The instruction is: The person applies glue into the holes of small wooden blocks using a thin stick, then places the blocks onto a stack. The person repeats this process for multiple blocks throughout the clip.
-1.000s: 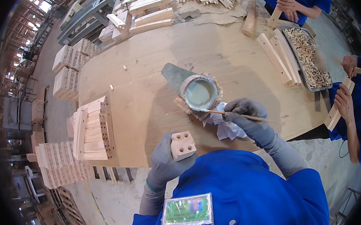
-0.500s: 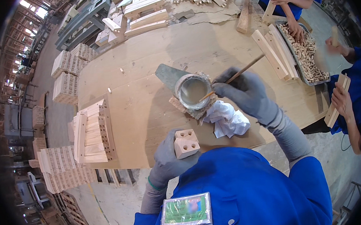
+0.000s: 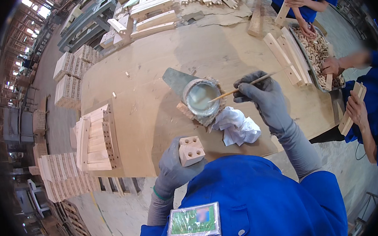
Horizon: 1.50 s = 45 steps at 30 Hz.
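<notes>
My left hand (image 3: pixel 173 166), in a grey glove, is closed round a bundle of pale wooden pieces (image 3: pixel 191 151). Their ends face up and show several drilled holes. A thin wooden stick (image 3: pixel 236 90) is pinched in my gloved right hand (image 3: pixel 264 98). The stick's tip reaches over the mouth of a round pot (image 3: pixel 188 101) that holds a milky liquid (image 3: pixel 203 97). Just below the pot, a crumpled white cloth (image 3: pixel 240 129) lies on the table. A flat grey-green plate (image 3: pixel 176 80) sticks out beside the pot at its upper left.
Stacked drilled wooden bars (image 3: pixel 97 142) lie at the table's left. A tray of wooden dowels (image 3: pixel 315 50) stands at the right, beside long wooden bars (image 3: pixel 283 58). Two co-workers' hands (image 3: pixel 307 30) (image 3: pixel 332 66) are at the tray. More wooden pieces (image 3: pixel 154 22) lie at the far edge.
My right hand has moved a little to the right, and the stick now lies flatter. My left hand has barely shifted. A co-worker's hand at the right has come down into the dowel tray.
</notes>
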Motion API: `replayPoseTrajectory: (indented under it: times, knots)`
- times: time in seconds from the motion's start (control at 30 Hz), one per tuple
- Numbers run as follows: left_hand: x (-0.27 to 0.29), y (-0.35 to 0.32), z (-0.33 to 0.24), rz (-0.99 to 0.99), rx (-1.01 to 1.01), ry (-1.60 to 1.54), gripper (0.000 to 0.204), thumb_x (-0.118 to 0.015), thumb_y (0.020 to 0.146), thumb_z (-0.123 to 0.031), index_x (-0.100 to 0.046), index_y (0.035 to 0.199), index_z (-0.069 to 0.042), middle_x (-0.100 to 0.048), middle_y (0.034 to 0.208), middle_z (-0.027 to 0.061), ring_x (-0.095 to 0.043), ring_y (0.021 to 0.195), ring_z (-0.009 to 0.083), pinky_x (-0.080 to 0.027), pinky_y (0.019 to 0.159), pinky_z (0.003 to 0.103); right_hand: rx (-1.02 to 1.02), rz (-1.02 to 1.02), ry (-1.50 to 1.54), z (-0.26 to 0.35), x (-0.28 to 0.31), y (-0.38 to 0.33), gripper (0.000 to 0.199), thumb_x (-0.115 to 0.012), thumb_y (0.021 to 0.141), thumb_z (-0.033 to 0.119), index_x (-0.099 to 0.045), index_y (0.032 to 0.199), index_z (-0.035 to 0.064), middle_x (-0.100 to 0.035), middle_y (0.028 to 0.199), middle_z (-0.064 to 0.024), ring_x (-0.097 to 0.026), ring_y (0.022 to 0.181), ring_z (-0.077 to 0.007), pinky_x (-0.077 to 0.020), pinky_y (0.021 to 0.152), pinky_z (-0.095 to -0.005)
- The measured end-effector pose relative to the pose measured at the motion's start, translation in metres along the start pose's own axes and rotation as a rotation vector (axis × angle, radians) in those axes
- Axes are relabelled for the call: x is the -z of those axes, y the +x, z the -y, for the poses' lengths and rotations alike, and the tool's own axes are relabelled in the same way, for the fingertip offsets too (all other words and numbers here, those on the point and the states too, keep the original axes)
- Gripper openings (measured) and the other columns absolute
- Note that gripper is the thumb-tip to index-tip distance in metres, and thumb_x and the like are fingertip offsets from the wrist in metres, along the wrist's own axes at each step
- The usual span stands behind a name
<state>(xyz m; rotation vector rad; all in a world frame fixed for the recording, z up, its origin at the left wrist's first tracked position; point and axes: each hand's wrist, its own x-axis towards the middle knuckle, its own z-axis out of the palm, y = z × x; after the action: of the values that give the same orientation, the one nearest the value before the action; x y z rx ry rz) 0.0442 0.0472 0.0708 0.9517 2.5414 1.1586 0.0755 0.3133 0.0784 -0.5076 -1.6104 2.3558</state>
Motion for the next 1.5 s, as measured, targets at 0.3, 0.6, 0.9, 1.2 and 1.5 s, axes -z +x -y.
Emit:
replayPoseTrajectory:
  times: [0.3,0.6,0.9,1.2,1.5]
  knots:
    - [-0.003,0.014,-0.005,-0.014,-0.177,0.082,0.058,-0.083,0.057,-0.017,-0.054,0.106,-0.006,-0.062,0.09,0.0071,-0.064,0.079,0.0212,-0.052,0.069,0.031,-0.231,0.127,0.473,-0.015,0.01,0.008,0.017,-0.056,0.09,0.009,-0.052,0.102,-0.0022,-0.061,0.089,-0.0119,-0.065,0.074,-0.0203,-0.0573,0.064,-0.0284]
    - [-0.002,0.011,-0.021,0.083,-0.045,-0.008,0.059,-0.083,0.058,-0.018,-0.052,0.107,-0.007,-0.062,0.089,0.0069,-0.064,0.078,0.0216,-0.052,0.068,0.033,-0.04,0.426,-0.133,0.045,-0.019,-0.017,0.019,-0.062,0.087,0.014,-0.057,0.099,-0.0005,-0.062,0.079,-0.0052,-0.058,0.065,-0.0075,-0.0488,0.06,-0.0205]
    - [-0.003,0.009,-0.025,0.113,-0.006,-0.018,0.055,-0.081,0.063,-0.024,-0.054,0.108,-0.007,-0.06,0.092,0.0066,-0.064,0.076,0.0235,-0.052,0.066,0.033,-0.007,0.501,-0.305,0.037,-0.023,-0.019,0.031,-0.063,0.086,0.02,-0.058,0.11,0.0009,-0.059,0.077,-0.0016,-0.053,0.063,-0.0049,-0.0443,0.054,-0.0189]
    - [-0.004,0.005,-0.028,0.074,0.013,-0.035,0.058,-0.082,0.057,-0.016,-0.052,0.106,-0.007,-0.062,0.087,0.0081,-0.063,0.078,0.0216,-0.051,0.068,0.033,-0.049,0.473,-0.254,0.044,-0.024,-0.024,0.03,-0.063,0.087,0.017,-0.058,0.109,-0.0015,-0.06,0.079,-0.0027,-0.055,0.067,-0.0069,-0.046,0.058,-0.0207]
    - [-0.003,0.004,-0.024,0.064,-0.075,0.011,0.059,-0.083,0.061,-0.023,-0.052,0.109,-0.007,-0.062,0.09,0.0066,-0.064,0.074,0.0223,-0.052,0.066,0.032,-0.038,0.386,-0.001,0.041,-0.026,-0.026,0.019,-0.063,0.087,0.015,-0.058,0.096,-0.0006,-0.061,0.08,-0.0046,-0.058,0.067,-0.0086,-0.0482,0.06,-0.0229]
